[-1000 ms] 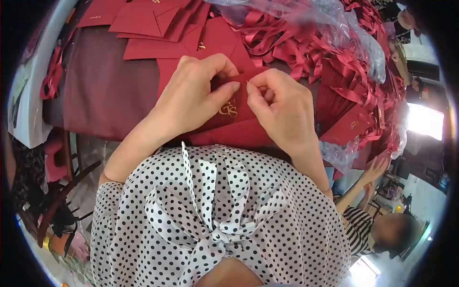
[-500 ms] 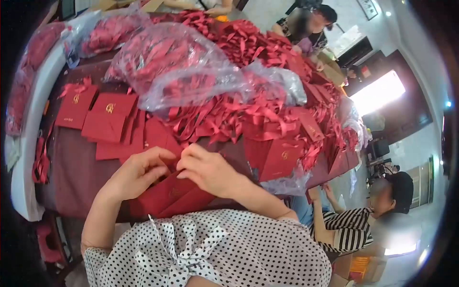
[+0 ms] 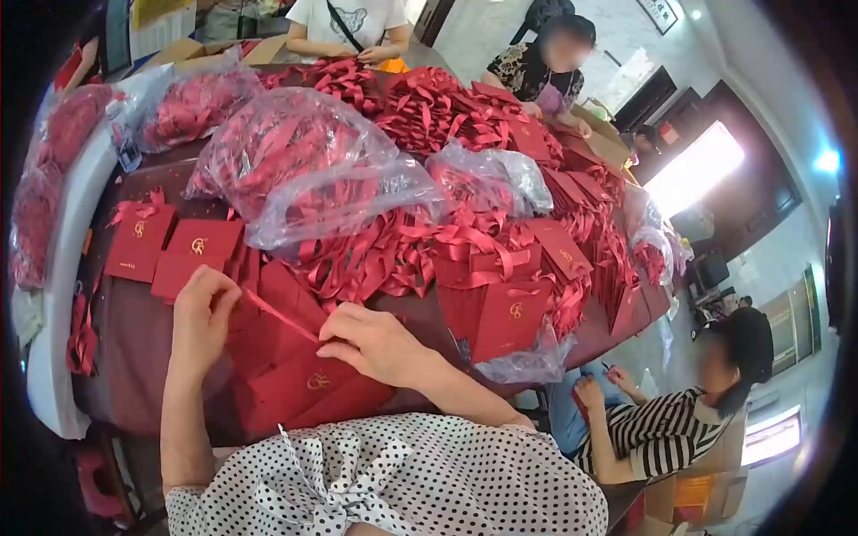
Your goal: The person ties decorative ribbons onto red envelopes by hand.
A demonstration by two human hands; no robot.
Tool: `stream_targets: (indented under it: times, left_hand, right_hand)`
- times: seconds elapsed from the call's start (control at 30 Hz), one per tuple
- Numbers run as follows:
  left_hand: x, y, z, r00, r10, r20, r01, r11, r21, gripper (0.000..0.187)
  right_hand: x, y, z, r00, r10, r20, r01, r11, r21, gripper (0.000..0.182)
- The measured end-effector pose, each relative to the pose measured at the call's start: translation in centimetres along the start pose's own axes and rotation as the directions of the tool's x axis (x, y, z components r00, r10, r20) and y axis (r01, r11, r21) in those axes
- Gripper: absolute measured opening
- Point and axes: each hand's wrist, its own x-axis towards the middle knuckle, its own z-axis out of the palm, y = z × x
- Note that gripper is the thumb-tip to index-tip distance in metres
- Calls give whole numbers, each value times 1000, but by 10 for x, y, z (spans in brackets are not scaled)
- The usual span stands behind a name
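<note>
A red ribbon [image 3: 277,313] is stretched in a slanting line between my two hands. My left hand [image 3: 204,308], higher and at the left, pinches one end of it. My right hand [image 3: 371,344] has its fingers closed on the other end, above a dark red paper gift bag [image 3: 313,386] with a gold logo. That bag lies flat at the table edge close to my body. Whether the ribbon is threaded through the bag is not clear. Just beyond my left hand lie more red gift bags [image 3: 204,239], overlapping one another.
Clear plastic bags [image 3: 313,170] full of red ribbons cover the table's middle. Ribboned gift bags [image 3: 514,313] are heaped at the right and back. One person in a striped shirt [image 3: 648,429] sits at my right; others work across the table [image 3: 134,357].
My hands were close together over the bag; my left hand has moved left and up, drawing the ribbon out straight. The view has tilted up slightly.
</note>
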Motion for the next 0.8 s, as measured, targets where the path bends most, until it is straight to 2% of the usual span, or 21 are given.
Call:
stream_targets:
  times: [0.07,0.1,0.17,0.2,0.27,0.3,0.33,0.4,0.43,0.47,0.5,0.57,0.63,0.67,0.7,0.73,0.77,0.8]
  left_hand:
    - [-5,-5,-2,973,-162,-167,172,984,45,6]
    - [-8,-7,0,971,-176,-163,185,982,41,6]
    - [-13,-10,5,936,-190,-295,247,954,168,3]
    - [-21,-19,10,925,-281,-256,301,953,40,17]
    - [-27,14,18,899,-381,-215,337,917,-214,34]
    - [-37,18,25,917,-352,-188,284,907,-312,47]
    - [-50,15,29,967,-192,-165,148,958,-244,43]
    - [-61,19,20,996,-16,86,24,995,-95,25]
    - [-66,20,23,989,-16,146,28,996,-82,22]
    - [-68,20,26,991,-28,127,39,996,-86,23]
    - [-70,19,29,993,-50,110,59,995,-86,24]
    - [-67,21,31,996,-66,59,73,989,-129,24]
    - [-69,21,28,993,-108,47,110,993,-44,25]
    - [-69,19,28,993,-121,10,121,992,-38,27]
    - [-72,16,29,993,-122,0,122,991,-64,28]
    - [-73,14,29,994,-112,-16,110,989,-94,29]
    - [-75,12,29,992,-124,-29,121,987,-105,29]
    - [-76,11,31,991,-129,-44,123,985,-123,29]
  right_hand:
    - [0,5,3,1000,13,-9,-13,999,-39,16]
    - [-1,7,5,1000,24,-15,-25,996,-84,17]
    - [-1,6,5,999,48,-15,-49,994,-101,19]
    - [0,6,4,999,3,-41,-9,988,-156,19]
    - [0,8,2,998,-38,-60,25,978,-208,19]
    - [-1,9,1,997,-45,-68,29,976,-218,19]
    - [-2,10,0,996,-50,-79,31,973,-227,18]
    - [-4,12,0,999,-16,-48,5,976,-219,19]
    - [-3,13,1,995,-51,-90,33,981,-192,20]
    - [-3,13,4,988,-84,-131,62,985,-162,20]
    - [-8,18,11,993,13,-115,-20,998,-57,23]
    - [-6,18,5,996,66,-56,-69,996,-57,39]
    - [-11,4,-4,927,375,20,-375,922,94,56]
    - [-11,-2,-16,872,479,103,-473,877,-83,58]
    - [-21,5,-18,903,428,47,-427,904,-18,51]
    - [-30,12,-24,938,344,36,-338,935,-110,42]
    - [-32,1,-34,901,433,30,-418,884,-210,36]
    - [-38,2,-41,952,305,-32,-304,922,-238,32]
